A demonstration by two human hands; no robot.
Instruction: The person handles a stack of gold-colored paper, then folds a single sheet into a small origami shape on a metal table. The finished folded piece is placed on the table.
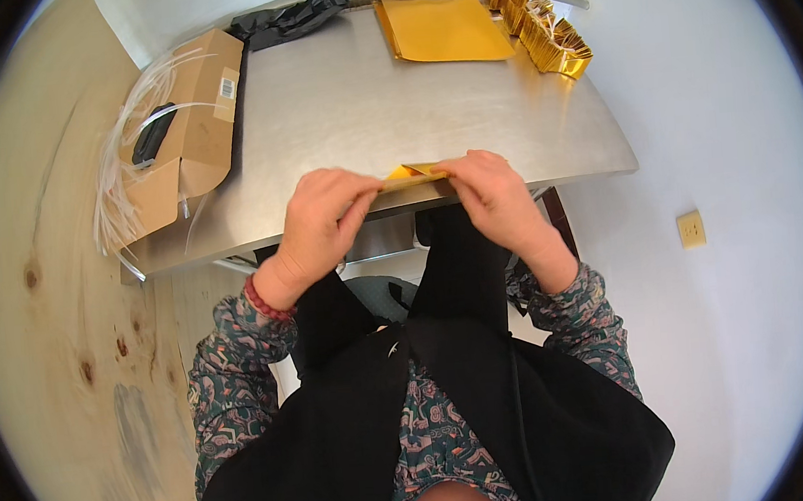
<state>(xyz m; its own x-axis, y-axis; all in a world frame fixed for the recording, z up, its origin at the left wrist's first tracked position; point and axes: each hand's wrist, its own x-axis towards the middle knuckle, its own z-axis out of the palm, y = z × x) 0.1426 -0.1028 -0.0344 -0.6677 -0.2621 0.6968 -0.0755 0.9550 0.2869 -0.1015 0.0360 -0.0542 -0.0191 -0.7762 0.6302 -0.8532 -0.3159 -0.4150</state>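
I find the middle of the steel table (354,105) bare, with open passage from the near edge to the far side. The left edge is blocked by a cardboard box (190,126) and loose plastic strips (118,191). A black bag (292,18), a yellow sheet stack (444,29) and gold folded pieces (545,36) obstruct the far edge

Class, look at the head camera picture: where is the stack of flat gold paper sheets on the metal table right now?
The stack of gold sheets lies at the far edge of the metal table, right of the black plastic bag and left of the folded gold pieces.
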